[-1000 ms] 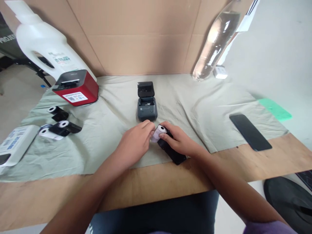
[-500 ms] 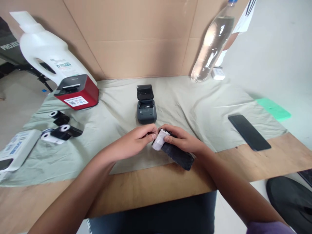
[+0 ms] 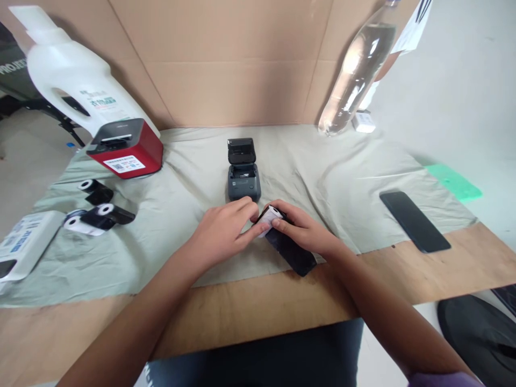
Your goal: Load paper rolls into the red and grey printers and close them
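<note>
My right hand (image 3: 300, 228) is closed around a small paper roll (image 3: 273, 213), white on the outside with a hollow core at its end. From it a loose black strip (image 3: 292, 251) hangs toward the table's front edge. My left hand (image 3: 229, 228) grips the same roll from the left, thumb along its white side and fingers bent behind it. Just beyond the hands stands a small dark label printer (image 3: 244, 183) with its lid up. What lies under the fingers is hidden.
At the left are a red-and-black box-shaped device (image 3: 131, 148), a white jug (image 3: 76, 80), several black and white rolls (image 3: 97, 212) and a white device (image 3: 30, 242). A phone (image 3: 415, 220) lies at the right. A water bottle (image 3: 358, 75) leans against the cardboard (image 3: 242, 91) behind.
My left hand has shifted from a pinch at the roll's left edge to its thumb lying across the white side. The roll and black strip have moved slightly up, still in my right hand.
</note>
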`<act>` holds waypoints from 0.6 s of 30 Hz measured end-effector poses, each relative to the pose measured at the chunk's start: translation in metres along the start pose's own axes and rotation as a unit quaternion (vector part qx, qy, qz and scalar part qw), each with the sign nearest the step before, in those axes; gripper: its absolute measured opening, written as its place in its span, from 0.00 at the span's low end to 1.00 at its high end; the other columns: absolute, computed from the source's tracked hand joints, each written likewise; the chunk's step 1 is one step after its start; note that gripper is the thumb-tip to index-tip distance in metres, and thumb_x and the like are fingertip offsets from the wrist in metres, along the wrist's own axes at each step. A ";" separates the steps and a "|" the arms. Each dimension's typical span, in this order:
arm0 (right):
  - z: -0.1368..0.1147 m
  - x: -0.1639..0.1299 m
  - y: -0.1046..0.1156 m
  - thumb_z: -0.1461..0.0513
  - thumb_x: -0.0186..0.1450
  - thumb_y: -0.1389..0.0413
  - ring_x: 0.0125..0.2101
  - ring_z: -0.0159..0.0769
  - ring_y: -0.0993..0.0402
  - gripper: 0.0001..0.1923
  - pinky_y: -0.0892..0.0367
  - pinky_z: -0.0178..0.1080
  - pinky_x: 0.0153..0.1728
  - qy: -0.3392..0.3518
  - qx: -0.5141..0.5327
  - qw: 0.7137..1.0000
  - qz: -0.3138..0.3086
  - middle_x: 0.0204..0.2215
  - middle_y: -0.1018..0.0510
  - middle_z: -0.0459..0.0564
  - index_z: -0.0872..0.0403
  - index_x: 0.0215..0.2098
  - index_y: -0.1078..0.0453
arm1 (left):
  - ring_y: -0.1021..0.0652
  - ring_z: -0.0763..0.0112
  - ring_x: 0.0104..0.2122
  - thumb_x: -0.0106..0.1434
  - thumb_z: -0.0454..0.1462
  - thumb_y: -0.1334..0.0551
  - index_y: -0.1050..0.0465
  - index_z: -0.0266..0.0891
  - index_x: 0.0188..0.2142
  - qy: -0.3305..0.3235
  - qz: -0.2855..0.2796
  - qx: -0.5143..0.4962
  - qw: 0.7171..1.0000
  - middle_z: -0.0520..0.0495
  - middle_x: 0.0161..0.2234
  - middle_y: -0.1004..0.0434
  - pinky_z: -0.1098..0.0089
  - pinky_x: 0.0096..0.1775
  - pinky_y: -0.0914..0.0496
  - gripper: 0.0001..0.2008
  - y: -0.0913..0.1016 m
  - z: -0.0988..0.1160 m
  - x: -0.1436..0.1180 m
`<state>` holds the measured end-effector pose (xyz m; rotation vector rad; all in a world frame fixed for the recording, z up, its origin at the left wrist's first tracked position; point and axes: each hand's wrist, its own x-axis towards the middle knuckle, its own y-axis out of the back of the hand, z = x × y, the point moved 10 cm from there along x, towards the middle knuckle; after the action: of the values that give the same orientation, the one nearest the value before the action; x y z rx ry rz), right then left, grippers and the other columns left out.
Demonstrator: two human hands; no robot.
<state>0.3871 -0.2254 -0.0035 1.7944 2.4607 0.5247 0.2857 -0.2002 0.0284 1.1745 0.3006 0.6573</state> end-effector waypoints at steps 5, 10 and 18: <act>-0.001 0.000 -0.002 0.56 0.72 0.50 0.39 0.35 0.33 0.10 0.37 0.38 0.43 -0.020 -0.042 0.999 0.009 0.38 0.28 0.47 0.52 0.47 0.35 | 0.28 0.70 0.30 0.74 0.41 0.53 0.32 0.40 0.35 -0.070 0.010 0.118 0.991 0.49 0.32 0.29 0.68 0.28 0.45 0.15 -0.011 0.007 -0.001; 0.002 0.001 -0.002 0.55 0.71 0.48 0.35 0.34 0.33 0.10 0.38 0.37 0.38 -0.032 -0.078 0.996 0.022 0.34 0.28 0.45 0.52 0.45 0.34 | 0.29 0.69 0.30 0.73 0.38 0.52 0.32 0.39 0.34 -0.098 0.015 0.094 0.991 0.49 0.31 0.28 0.69 0.28 0.45 0.13 -0.019 0.012 -0.002; -0.001 0.001 -0.011 0.55 0.72 0.50 0.35 0.34 0.32 0.11 0.37 0.36 0.38 -0.014 -0.086 0.996 -0.013 0.34 0.26 0.47 0.54 0.45 0.33 | 0.35 0.75 0.25 0.71 0.37 0.50 0.37 0.39 0.28 -0.097 -0.035 -0.103 0.989 0.54 0.25 0.35 0.72 0.30 0.43 0.14 -0.024 0.010 0.000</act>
<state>0.3760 -0.2272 -0.0059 1.6913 2.3375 0.6807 0.2987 -0.2125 0.0101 1.0161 0.1051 0.4950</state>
